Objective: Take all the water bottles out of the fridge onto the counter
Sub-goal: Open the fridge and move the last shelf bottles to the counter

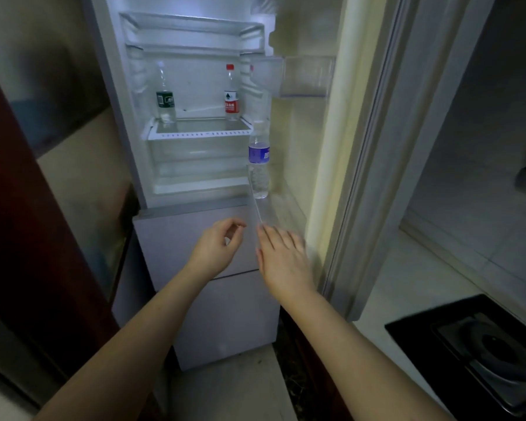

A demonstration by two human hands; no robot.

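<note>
The fridge point(195, 50) stands open. On its lower glass shelf a clear bottle with a dark green label point(165, 95) stands at the left, and a red-capped bottle with a red label point(231, 94) stands at the right. A bottle with a blue label point(258, 161) stands in the bottom bin of the open door point(325, 165). My left hand point(217, 247) hovers below the fridge compartment with its fingers loosely curled and holds nothing. My right hand point(283, 256) is beside it, fingers spread, just below the door bin and apart from the blue-label bottle.
A white counter point(413, 287) lies to the right with a black gas stove point(480, 347) on it. An empty door bin point(307, 75) hangs higher up. Closed lower fridge drawers point(222, 299) sit under my hands. A dark red cabinet point(25, 208) stands at the left.
</note>
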